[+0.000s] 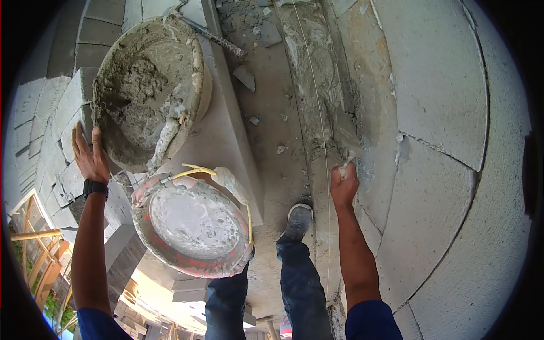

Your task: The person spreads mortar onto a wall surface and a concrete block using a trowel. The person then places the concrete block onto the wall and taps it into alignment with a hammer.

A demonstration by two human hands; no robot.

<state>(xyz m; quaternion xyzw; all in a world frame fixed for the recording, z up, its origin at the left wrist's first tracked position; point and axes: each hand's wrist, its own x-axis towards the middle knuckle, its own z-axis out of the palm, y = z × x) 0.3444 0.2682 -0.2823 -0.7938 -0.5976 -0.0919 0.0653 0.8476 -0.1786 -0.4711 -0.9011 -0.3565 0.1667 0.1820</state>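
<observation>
My left hand (90, 156), with a dark wristband, rests with its fingers spread on a grey block (76, 105), beside a large bucket (202, 93) of wet mortar (141, 85). On the right, my right hand (344, 181) is closed round the handle of a trowel (347, 133). The trowel's blade lies at a strip of mortar (311, 73) along the base of the block wall. A taut string (318, 102) runs over that strip. Between my arms stands a second bucket (190, 263), crusted with mortar, with a yellow handle (250, 224).
The block wall (436, 73) rises at the right. A long pale block (229, 130) lies under the mortar bucket, with a mortar-coated rod (212, 37) near its top. Stone chips (245, 77) lie on the floor. My shoe (298, 221) is beside the strip; stacked blocks are at the left.
</observation>
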